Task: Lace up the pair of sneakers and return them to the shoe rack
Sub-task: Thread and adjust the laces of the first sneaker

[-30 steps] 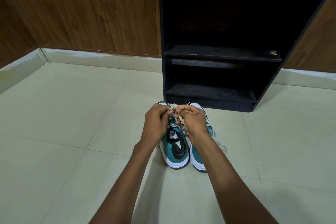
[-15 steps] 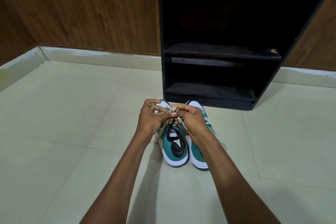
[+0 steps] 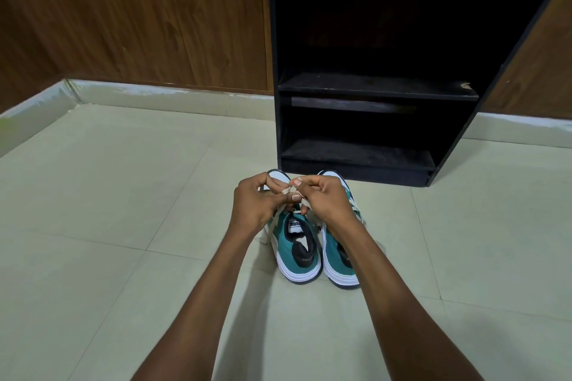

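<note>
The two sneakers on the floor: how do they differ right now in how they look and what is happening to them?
The left sneaker shows its open collar and tongue label; the right sneaker is largely hidden under the right forearm. The left hand and right hand pinch a lace above the left sneaker, while the right sneaker lies untouched. Both are teal with white soles, side by side, toes toward the shoe rack.

glossy pale floor tiles; matt black dusty shoe rack; wood-grain wall panels; suede-like teal sneakers.
</note>
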Motion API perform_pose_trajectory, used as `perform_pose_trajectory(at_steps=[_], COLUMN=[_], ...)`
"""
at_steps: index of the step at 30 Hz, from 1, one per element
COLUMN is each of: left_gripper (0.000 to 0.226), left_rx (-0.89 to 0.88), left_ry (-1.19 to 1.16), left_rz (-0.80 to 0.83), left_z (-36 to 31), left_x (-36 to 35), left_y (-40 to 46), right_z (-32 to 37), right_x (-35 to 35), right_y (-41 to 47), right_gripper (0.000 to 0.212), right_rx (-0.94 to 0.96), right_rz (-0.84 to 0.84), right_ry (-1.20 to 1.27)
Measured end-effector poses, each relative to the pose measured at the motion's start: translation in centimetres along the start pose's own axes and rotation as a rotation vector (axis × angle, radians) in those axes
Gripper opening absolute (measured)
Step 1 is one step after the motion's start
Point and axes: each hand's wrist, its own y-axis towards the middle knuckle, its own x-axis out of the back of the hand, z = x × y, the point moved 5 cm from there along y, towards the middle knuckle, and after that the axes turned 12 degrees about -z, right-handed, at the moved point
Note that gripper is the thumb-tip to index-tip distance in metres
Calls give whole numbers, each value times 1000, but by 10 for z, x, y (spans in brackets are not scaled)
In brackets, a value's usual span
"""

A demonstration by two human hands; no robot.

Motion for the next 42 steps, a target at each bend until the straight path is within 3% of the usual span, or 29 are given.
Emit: perform_pose_trajectory(at_steps=[6, 10, 12, 16, 18, 21, 24, 28, 31, 33, 35, 38, 42], left_gripper=[22, 17, 26, 31, 34, 36, 34, 29, 21, 13, 23, 25, 26], left_rx=[-571, -643, -515, 93, 322, 533, 610, 627, 681, 751, 790, 773, 711], left_ry=[318, 452, 391, -45, -114, -150, -150, -133, -148, -186, -225, -312, -497], left_rz=[227, 143, 121, 178, 170, 161, 165, 164, 124, 13, -112, -175, -199], left_z=[-17, -12, -11, -10, -1, 7, 7, 9, 18, 33, 49, 60, 56], left_x=[-2, 0, -1, -2, 1, 0, -4, -4, 2, 14, 28, 33, 25], left_y=[1, -6, -9, -1, 3, 3, -1, -2, -3, -4, -8, -20, -27], right_z=[-3, -2, 2, 13, 14, 14, 18, 18, 17, 14, 5, -11, -4], right_x=[-1, -4, -4, -4, -1, 1, 6, 7, 17, 34, 51, 60, 52], right_y=[3, 3, 3, -6, -10, -19, -19, -16, -14, -12, -13, -16, -22], right_gripper=[8, 14, 8, 5, 16, 38, 42, 32, 32, 32, 32, 32, 31], right_rx=[-49, -36, -34, 19, 230, 500, 597, 627, 531, 404, 285, 213, 372], right_rz=[-128, -158, -166, -34, -2, -38, -107, -77, -131, -236, -330, -378, -434], right_ry=[-7, -77, -62, 89, -91, -399, -535, -574, -491, -403, -357, -317, -363])
